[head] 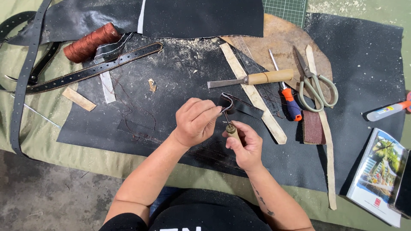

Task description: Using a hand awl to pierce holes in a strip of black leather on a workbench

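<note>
Desk [51, 141] draped in olive cloth, large black leather sheet [364, 85] spread over most of it. Second black leather piece [201, 17] at 12 o'clock, green cutting mat [287, 8] just beside it at 1 o'clock. Brown round leather pad [278, 42] at 1 o'clock under the tools. Long grey punched strap [25, 77] running down the 9 o'clock edge; black stitched belt [98, 66] at 10 o'clock. Booklet [376, 175] at 4 o'clock. Pale leather strips [257, 100] crossing at 2 o'clock. Scissors [314, 83], wood-handled chisel [252, 79], orange-and-blue-handled tool [289, 100] at 2 o'clock, near one another. Rust-brown thread spool [90, 42] at 10 o'clock. Glue tube [387, 111] at 3 o'clock.

Centre of view: left hand [195, 122] closed, pinching folded end of small black leather strip [239, 107], lifted off the sheet. Right hand [244, 143] wrapped around wooden handle of awl [231, 128], metal tip touching the strip at the fold.
</note>
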